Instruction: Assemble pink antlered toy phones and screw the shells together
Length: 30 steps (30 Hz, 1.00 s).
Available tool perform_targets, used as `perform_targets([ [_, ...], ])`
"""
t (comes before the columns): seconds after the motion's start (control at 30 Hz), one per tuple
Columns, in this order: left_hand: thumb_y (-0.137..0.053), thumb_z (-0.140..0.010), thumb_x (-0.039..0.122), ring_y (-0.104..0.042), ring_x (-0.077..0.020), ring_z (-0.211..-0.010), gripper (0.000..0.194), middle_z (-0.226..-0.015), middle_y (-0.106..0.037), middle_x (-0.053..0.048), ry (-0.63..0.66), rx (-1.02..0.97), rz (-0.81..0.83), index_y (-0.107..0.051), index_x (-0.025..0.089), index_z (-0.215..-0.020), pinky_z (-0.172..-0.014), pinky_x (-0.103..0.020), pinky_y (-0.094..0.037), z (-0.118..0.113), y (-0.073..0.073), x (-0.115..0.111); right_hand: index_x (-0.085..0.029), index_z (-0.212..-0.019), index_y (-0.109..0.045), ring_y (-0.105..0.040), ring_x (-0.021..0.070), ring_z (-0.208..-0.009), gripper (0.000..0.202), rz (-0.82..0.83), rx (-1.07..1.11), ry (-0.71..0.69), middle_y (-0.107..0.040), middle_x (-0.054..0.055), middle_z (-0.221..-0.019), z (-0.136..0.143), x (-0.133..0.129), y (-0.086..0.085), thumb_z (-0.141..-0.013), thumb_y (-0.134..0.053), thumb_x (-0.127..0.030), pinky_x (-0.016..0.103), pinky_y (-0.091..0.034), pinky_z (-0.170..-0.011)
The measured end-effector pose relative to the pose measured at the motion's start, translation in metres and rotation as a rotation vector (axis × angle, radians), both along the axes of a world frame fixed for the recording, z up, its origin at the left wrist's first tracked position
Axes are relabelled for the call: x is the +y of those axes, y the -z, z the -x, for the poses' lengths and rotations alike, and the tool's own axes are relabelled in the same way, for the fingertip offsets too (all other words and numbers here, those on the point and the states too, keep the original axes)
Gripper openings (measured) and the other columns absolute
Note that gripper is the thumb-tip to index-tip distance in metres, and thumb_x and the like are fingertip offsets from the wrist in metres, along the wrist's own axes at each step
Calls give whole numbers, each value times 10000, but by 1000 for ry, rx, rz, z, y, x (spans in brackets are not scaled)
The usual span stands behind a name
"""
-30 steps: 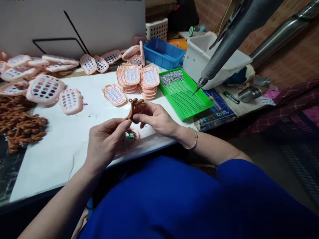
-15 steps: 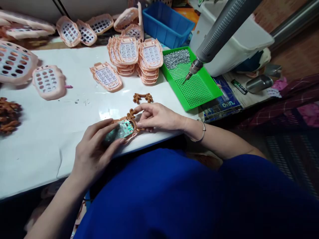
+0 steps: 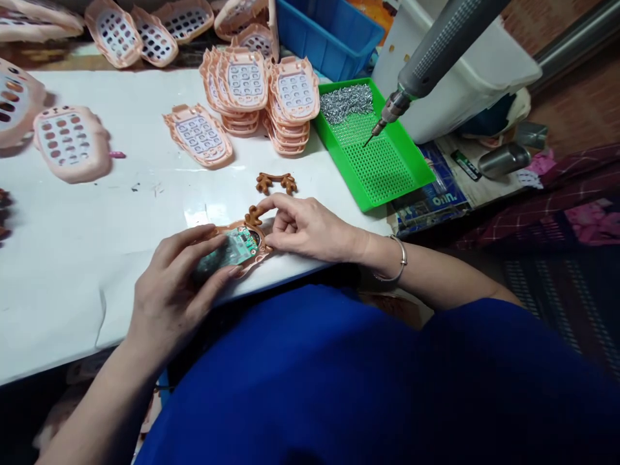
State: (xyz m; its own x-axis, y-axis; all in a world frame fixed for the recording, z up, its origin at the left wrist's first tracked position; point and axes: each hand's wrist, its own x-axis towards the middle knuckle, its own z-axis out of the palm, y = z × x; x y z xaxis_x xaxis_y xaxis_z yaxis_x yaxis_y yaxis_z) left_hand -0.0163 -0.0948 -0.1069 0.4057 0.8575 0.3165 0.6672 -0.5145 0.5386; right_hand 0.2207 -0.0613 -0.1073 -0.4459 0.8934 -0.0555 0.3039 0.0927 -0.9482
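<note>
Left hand (image 3: 167, 278): clamped on a pink casing (image 3: 252, 263), fingers along its far side, thumb on its near side. Right hand (image 3: 314, 229): thumb and forefinger closed on a brown antler-shaped piece (image 3: 253, 217) at the casing's right end, other fingers curled. A thin bracelet (image 3: 403, 261) circled the right wrist.

The casing lay inner side up at the near edge of the worktop (image 3: 150, 226), with a green circuit board (image 3: 246, 240) in it; its left part was hidden under the left hand.

Just beyond the right hand, a second antler piece (image 3: 276, 183) lay loose. Farther back stood two adjoining stacks of pink shells (image 3: 248, 81), with a single shell (image 3: 199, 135) to their left. A rounded pink housing (image 3: 72, 143) with rows of holes lay well to the left.

Right of the stacks: a green perforated tray (image 3: 382, 173), small metal pieces (image 3: 346, 103) heaped at its far end. A powered screwdriver (image 3: 419, 71) hung tip down above it. Behind were a blue bin (image 3: 327, 45) and a white tub (image 3: 445, 106).
</note>
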Motion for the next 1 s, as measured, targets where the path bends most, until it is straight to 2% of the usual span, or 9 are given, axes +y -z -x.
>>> perform_targets([
  [0.17,-683,-875,372,-659,-260,-1112,309,-1232,-666,-104,21,-9,18,-661,242,-1155,-965,-434,-538,0,0,2,-136,-1220,-539,-547,85,-631,427,-106,-88,27,-553,-83,-635,2,-7,3,-802,-625,-114,227,-430,-688],
  [0.27,-693,-869,362,-658,-261,-1109,298,-1221,-666,-99,34,-22,21,-664,243,-1141,-954,-435,-546,2,1,3,-152,-1291,-531,-567,91,-662,468,-132,-91,-2,-606,-61,-695,1,-6,6,-829,-604,-138,228,-444,-714],
  [0.43,-650,-893,401,-646,-272,-1120,293,-1240,-650,-62,17,-28,64,-664,312,-1171,-976,-441,-540,4,1,3,-153,-1114,-670,-640,143,-868,235,-263,-260,-82,-722,40,-972,1,1,4,-939,-551,-252,261,-439,-825],
  [0.6,-653,-889,377,-649,-277,-1116,293,-1221,-654,-66,32,-37,56,-663,336,-1179,-966,-442,-549,3,4,3,-167,-1034,-697,-601,153,-761,215,-296,-546,-129,-715,50,-881,12,9,-7,-969,-548,-307,257,-362,-686],
  [0.7,-645,-900,349,-644,-272,-1122,311,-1232,-643,-96,60,-8,4,-636,312,-1209,-965,-443,-548,4,7,4,-164,-1015,-707,-566,155,-700,199,-369,-700,-192,-704,65,-832,18,11,-12,-974,-534,-254,280,-273,-611],
  [0.8,-640,-904,334,-645,-274,-1120,317,-1231,-641,-112,81,-8,-33,-622,293,-1218,-947,-445,-557,6,8,6,-163,-988,-717,-583,154,-729,210,-420,-641,-216,-717,67,-858,18,12,-9,-976,-514,-214,282,-288,-622],
  [0.9,-645,-897,341,-653,-280,-1103,317,-1216,-651,-114,92,-8,-36,-629,284,-1209,-920,-444,-567,5,6,6,-165,-997,-720,-616,140,-790,213,-354,-475,-153,-734,51,-914,15,12,-4,-979,-524,-248,255,-357,-690],
  [1.0,-660,-885,348,-656,-280,-1099,309,-1206,-660,-111,92,-26,-24,-647,285,-1187,-925,-439,-563,4,5,7,-162,-981,-716,-610,142,-774,203,-312,-521,-94,-730,54,-894,14,11,-3,-972,-551,-280,253,-352,-686],
])
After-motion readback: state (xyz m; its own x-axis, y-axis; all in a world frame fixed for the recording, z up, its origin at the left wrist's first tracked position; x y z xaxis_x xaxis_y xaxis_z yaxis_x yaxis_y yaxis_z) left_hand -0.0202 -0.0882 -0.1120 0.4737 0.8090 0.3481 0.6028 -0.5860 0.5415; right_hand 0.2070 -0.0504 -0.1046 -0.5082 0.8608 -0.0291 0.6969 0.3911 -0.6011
